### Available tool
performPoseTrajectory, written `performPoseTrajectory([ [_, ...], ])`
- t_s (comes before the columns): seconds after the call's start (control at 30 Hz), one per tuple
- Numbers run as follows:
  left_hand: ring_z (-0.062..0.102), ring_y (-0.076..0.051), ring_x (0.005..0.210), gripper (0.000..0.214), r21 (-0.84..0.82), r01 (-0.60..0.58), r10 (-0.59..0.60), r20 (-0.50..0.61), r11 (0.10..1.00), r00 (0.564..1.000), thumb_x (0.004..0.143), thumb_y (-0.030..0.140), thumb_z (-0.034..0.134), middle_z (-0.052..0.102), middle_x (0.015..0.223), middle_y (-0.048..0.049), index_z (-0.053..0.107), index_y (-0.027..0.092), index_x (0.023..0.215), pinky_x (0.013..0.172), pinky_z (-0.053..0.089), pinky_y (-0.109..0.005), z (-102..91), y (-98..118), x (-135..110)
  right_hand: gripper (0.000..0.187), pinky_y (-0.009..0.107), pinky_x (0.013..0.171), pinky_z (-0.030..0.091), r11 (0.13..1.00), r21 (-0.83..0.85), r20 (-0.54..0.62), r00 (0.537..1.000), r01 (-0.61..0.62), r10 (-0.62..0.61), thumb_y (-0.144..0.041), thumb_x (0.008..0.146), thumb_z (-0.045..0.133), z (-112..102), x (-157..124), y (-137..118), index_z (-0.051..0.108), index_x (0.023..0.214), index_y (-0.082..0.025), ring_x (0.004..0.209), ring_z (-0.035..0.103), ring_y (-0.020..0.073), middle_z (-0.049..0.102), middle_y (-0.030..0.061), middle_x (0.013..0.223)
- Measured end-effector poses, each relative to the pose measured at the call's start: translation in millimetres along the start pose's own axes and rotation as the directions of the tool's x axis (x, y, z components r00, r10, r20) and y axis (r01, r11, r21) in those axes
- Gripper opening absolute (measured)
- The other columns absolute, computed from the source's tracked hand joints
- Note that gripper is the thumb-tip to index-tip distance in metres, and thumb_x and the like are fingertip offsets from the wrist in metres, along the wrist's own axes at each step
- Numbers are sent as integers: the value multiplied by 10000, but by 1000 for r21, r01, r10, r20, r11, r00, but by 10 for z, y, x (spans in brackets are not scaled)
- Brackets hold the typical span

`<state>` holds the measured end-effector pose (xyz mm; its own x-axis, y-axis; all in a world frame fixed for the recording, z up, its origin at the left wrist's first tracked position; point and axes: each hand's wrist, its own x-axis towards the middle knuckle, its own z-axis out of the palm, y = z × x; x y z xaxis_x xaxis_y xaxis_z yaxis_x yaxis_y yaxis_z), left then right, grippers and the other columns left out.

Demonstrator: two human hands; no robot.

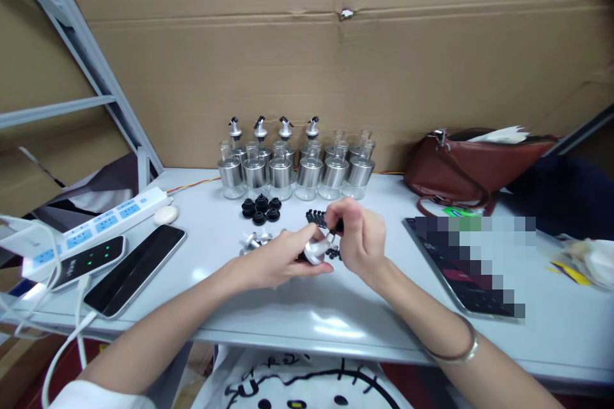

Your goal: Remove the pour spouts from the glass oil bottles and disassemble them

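My left hand (283,259) is closed around a small silver pourer spout (316,250) just above the white table (297,313). My right hand (357,236) pinches a small black part (336,227) against the spout's top. Beside my left hand lie more silver spouts (254,243). Several black rubber stoppers (261,208) sit in a cluster behind them, and small black pieces (316,216) lie near my right hand. Behind stands a row of glass bottles with steel bands (295,169); some carry fitted spouts, others are uncapped.
Two phones (134,268) and a white power strip (96,225) lie at the left, with a small white oval object (165,215). A brown leather bag (460,166) sits at the right rear, a dark flat device (460,268) before it. A cardboard wall (307,45) backs the table.
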<state>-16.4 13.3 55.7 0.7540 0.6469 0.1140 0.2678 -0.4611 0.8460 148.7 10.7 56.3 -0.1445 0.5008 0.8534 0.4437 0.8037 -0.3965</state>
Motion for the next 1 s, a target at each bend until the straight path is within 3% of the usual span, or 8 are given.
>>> performPoseTrajectory([
  [0.1,472,-116,574,300,119,-42,55,-108,992,993,849,459,552,522,685,35,442,197,944,543,367,-231,-40,-27,2,451,252,576,402,989,-24,17,989,-148,149,-377,1003,244,-63,87,87,544,723,-191,586,497,125,515,13,652],
  [0.2,561,-155,628,297,417,-150,244,-181,896,953,880,466,502,595,742,-9,478,182,962,642,427,-285,-114,-96,27,445,294,694,419,945,-223,86,961,-237,261,-405,964,325,-187,184,322,624,722,-180,741,526,174,519,46,739],
  [0.23,587,-169,659,284,520,-180,305,-166,835,938,890,456,490,617,774,-28,493,178,948,680,437,-306,-140,-122,38,428,291,673,413,914,-276,158,924,-296,347,-384,952,346,-232,206,408,627,702,-180,703,523,173,514,34,691],
  [0.37,631,-191,713,265,709,-237,409,-80,664,909,924,416,456,657,840,-61,526,163,957,704,451,-322,-198,-193,63,233,260,588,373,749,-506,368,679,-428,636,-252,869,503,-359,228,623,605,673,-175,588,532,154,584,7,603],
  [0.53,636,-188,734,259,718,-251,423,-66,649,904,929,398,452,664,855,-62,539,161,992,704,455,-319,-194,-182,49,97,238,586,406,636,-621,407,505,-458,761,-154,812,585,-343,161,677,596,719,-183,545,603,147,635,-4,556],
  [0.63,632,-183,722,259,711,-236,406,-76,663,910,931,396,448,662,852,-58,544,162,987,716,457,-323,-201,-174,48,123,237,565,410,628,-632,413,489,-453,768,-73,801,551,-298,91,745,616,766,-172,506,597,141,640,3,557],
  [0.83,631,-183,712,278,758,-251,432,-45,602,901,944,388,428,670,858,-68,538,143,1014,697,449,-314,-212,-186,53,160,265,677,408,673,-635,416,566,-379,711,-52,788,551,-259,18,877,643,875,-150,797,633,210,697,99,856],
  [1.0,634,-183,729,267,737,-237,404,-54,633,913,941,378,436,673,895,-72,541,150,1031,722,449,-318,-214,-189,50,271,254,632,403,661,-635,385,578,-400,720,11,782,441,-273,35,870,635,898,-140,675,618,187,667,68,697],
])
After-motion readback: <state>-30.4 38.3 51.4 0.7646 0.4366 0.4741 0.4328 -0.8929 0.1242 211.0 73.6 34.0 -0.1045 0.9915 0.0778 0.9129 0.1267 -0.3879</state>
